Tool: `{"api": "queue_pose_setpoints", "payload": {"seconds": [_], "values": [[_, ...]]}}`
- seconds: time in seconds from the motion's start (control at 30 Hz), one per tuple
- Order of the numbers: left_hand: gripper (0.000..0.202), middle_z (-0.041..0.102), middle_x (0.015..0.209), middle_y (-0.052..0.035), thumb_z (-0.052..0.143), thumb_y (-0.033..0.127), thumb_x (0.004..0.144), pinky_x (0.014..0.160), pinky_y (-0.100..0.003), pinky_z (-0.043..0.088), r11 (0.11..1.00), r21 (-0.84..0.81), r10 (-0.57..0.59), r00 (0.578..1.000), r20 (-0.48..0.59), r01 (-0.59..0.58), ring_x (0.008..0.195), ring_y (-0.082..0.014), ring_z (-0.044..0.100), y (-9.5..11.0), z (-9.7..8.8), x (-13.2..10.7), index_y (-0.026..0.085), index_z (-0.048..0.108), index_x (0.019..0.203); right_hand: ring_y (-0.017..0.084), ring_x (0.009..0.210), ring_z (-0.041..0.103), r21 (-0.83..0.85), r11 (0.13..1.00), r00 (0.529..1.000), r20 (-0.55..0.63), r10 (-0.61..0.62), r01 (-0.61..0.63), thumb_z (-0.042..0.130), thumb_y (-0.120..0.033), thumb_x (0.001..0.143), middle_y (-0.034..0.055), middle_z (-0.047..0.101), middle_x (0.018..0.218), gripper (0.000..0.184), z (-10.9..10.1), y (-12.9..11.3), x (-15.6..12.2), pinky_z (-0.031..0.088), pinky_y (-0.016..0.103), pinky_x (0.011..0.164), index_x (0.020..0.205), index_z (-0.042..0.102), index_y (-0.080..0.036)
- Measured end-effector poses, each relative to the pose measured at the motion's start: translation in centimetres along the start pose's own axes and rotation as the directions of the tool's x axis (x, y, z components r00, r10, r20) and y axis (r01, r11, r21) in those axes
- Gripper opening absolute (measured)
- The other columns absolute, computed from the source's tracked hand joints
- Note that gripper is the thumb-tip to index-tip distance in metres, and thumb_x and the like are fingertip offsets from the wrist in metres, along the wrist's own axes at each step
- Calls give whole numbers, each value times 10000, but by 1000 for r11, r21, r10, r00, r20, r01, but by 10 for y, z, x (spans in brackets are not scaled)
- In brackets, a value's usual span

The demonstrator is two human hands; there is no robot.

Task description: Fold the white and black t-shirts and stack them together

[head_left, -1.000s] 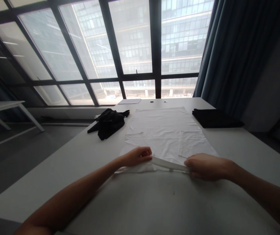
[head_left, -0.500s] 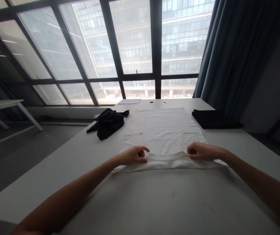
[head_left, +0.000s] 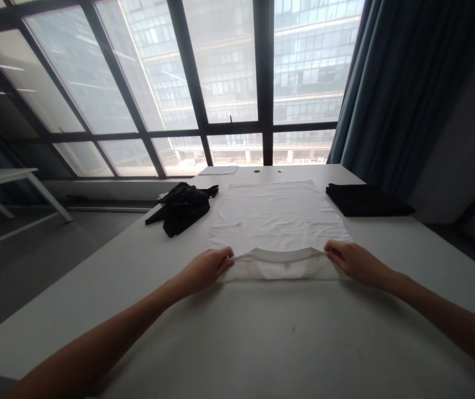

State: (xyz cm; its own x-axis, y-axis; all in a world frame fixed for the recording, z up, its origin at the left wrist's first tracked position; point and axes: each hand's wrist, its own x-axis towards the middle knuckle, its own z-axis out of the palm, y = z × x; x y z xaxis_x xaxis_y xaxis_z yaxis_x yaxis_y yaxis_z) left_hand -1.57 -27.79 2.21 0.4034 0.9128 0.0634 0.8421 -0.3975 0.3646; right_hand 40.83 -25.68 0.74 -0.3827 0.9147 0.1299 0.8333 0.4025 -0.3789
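Note:
A white T-shirt lies spread on the white table, its collar end toward me and its hem toward the window. My left hand pinches the shirt's near edge to the left of the collar. On the other side of the collar, my right hand is closed on the same edge. Between the hands the edge is stretched nearly straight and raised a little, so the inside of the neck shows. The cloth inside my fingertips is hidden.
A crumpled black garment lies on the left of the white table. Folded black cloth sits at the right. Papers lie near the far edge, below the window. Another table stands at the far left.
Both hands have moved outward along the shirt's near edge, away from the collar. My left hand has closed on the cloth. The edge between them is now straighter and lifted.

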Motion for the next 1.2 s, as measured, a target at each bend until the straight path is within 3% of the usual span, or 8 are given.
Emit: {"api": "queue_pose_setpoints", "payload": {"seconds": [0.17,0.37,0.53,0.7,0.9,1.03,1.2], "values": [[315,689,828,-61,473,492,989,691,-289,405,990,141,30,988,-155,-8,760,-241,623,-13,-14,31,245,653,1069,232,782,646,-99,995,995,-98,-4,-6,474,-331,954,82,719,880,213,-18,6,31,394,292,677,985,655,-222],[385,691,802,-36,526,546,932,684,-264,411,996,18,93,993,-79,-91,713,-190,590,-46,-37,99,202,691,982,208,778,633,31,995,996,-2,-94,94,548,-340,884,76,720,858,221,-28,39,109,437,291,717,902,695,-175],[393,685,766,-24,622,578,843,672,-257,414,997,-59,47,998,-30,-49,695,-176,571,-68,-22,128,200,708,908,197,774,625,8,1000,996,93,-3,2,592,-310,831,76,718,847,210,-8,57,145,447,279,710,889,714,-149],[427,699,791,-44,581,595,861,675,-268,416,997,-81,4,999,-40,-7,705,-184,583,-90,-8,121,195,721,910,192,761,622,33,999,993,118,13,-17,594,-380,846,79,717,850,264,-2,74,135,442,278,692,896,707,-147],[550,662,733,-35,559,692,816,637,-263,426,980,-168,-123,989,-77,109,683,-182,575,-117,-19,92,166,712,866,205,713,596,3,997,993,91,73,-73,551,-496,840,61,679,766,342,-18,113,108,415,298,646,811,670,-177],[609,685,792,-60,648,744,705,659,-279,449,946,-224,-255,965,-69,234,725,-202,594,-117,-28,70,156,717,849,193,649,552,-10,990,987,72,142,-142,521,-583,837,43,627,676,419,-22,135,94,367,302,598,671,583,-203],[675,654,730,-36,730,753,615,592,-263,408,861,-352,-376,925,48,368,643,-163,532,-106,-33,61,137,717,890,160,574,459,30,979,969,148,196,-203,525,-763,765,10,521,585,580,-21,144,90,298,293,533,586,509,-211]]}}
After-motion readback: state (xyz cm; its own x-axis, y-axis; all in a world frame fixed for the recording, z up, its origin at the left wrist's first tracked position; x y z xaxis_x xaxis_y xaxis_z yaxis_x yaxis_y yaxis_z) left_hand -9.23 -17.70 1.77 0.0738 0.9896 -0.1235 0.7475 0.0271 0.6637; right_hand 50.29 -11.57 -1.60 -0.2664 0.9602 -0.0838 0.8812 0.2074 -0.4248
